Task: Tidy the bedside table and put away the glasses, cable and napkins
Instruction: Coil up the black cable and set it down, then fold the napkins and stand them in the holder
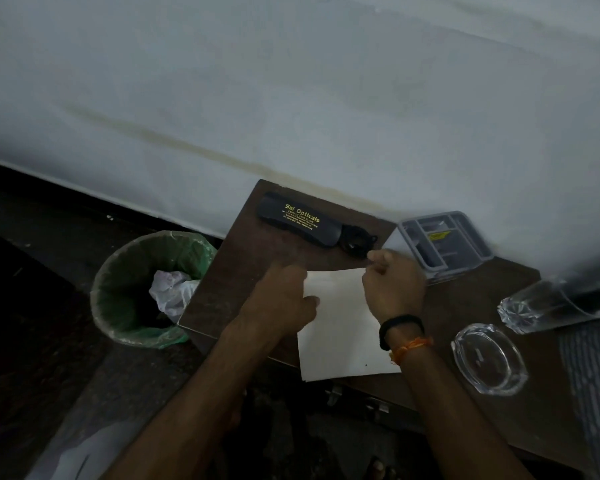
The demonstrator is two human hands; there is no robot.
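Napkin [340,323] folding under way at frame centre on desk [257,244]: left hand [284,299] pressing flat, fingers straight; right hand [392,282] pinching top edge. Next: crease, stow.

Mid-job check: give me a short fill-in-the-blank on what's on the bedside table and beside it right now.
1. Both hands, left and right, touch the white ____ lying on the table.
2. The black glasses case bears yellow lettering that reads "Sai ____".
3. The bin beside the table is lined with a ____ bag.
4. Between the glass ashtray and the grey organiser lies a clear ____ on its side.

Missing words: napkin; Opticals; green; tumbler
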